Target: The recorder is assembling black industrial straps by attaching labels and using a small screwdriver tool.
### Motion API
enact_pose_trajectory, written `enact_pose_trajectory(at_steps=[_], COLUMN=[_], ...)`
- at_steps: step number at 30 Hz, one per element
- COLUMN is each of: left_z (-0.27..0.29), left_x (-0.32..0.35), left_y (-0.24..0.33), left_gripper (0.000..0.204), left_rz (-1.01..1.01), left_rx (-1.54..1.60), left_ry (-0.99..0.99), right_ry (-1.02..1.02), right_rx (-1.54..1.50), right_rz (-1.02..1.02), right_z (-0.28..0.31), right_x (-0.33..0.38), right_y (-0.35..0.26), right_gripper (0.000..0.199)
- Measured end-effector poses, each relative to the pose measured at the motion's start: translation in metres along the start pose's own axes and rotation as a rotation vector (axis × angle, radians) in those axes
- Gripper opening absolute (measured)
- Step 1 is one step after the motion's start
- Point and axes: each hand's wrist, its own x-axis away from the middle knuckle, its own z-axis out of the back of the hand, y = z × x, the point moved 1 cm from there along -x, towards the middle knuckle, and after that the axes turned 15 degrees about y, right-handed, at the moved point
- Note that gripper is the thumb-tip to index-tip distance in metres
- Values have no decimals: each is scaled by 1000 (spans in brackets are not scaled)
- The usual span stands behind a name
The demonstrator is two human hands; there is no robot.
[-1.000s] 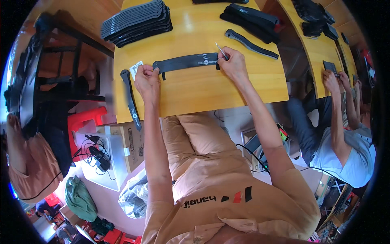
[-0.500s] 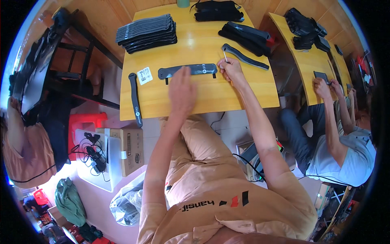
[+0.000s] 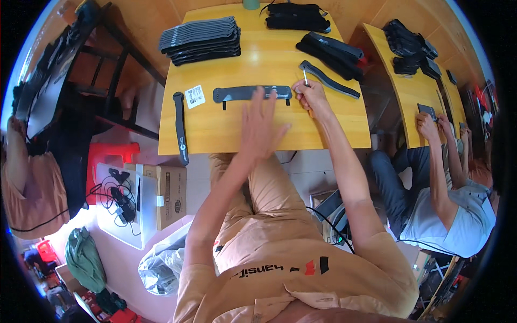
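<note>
A dark grey strap (image 3: 231, 95) with rounded ends lies flat across the middle of the table, two small black tabs sticking out below it. Over its right half is my left hand (image 3: 262, 126), fingers spread and holding nothing; whether the fingertips touch the strap I cannot tell. Just beyond the strap's right end, my right hand (image 3: 313, 98) pinches a thin, pale, pen-like tool (image 3: 305, 76) that points up and away. A second strap (image 3: 334, 82) curves behind that hand. Another narrow strap (image 3: 180, 126) lies lengthwise at the left, near a white printed label (image 3: 195, 96).
A thick stack of grey straps (image 3: 199, 40) stands at the back left of the table (image 3: 258, 137). Black strap bundles (image 3: 328, 54) lie back right. On the floor at left are a carton (image 3: 172, 196) and a white bin with cables (image 3: 121, 215). A co-worker (image 3: 447, 215) sits at right.
My left hand has moved right along the strap and its fingers have spread. My right hand still pinches the pen-like tool near the strap's end. The whole view has shifted slightly.
</note>
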Motion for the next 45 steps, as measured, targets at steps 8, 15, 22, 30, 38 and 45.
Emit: enact_pose_trajectory(at_steps=[8,15,22,30,38,45], left_z=[28,15,4,-10,124,121], left_x=[112,150,155,134,42,22], left_y=[153,197,214,163,-31,-120], left_gripper=[31,51,50,40,22,44], left_rz=[-68,-143,-133,321,794,550], left_rx=[1263,1960,2050,1406,433,-442], left_ry=[-1427,-1339,-1314,-637,124,117], right_ry=[-95,-114,-94,-95,-94,-78], right_rx=[86,80,106,84,36,16], right_rz=[24,11,26,49,86,68], right_z=[-2,-2,-6,-8,3,-3], right_x=[1,1,-1,7,4,11], right_y=[-4,-3,0,-2,1,-8], right_gripper=[8,8,7,7,8,8])
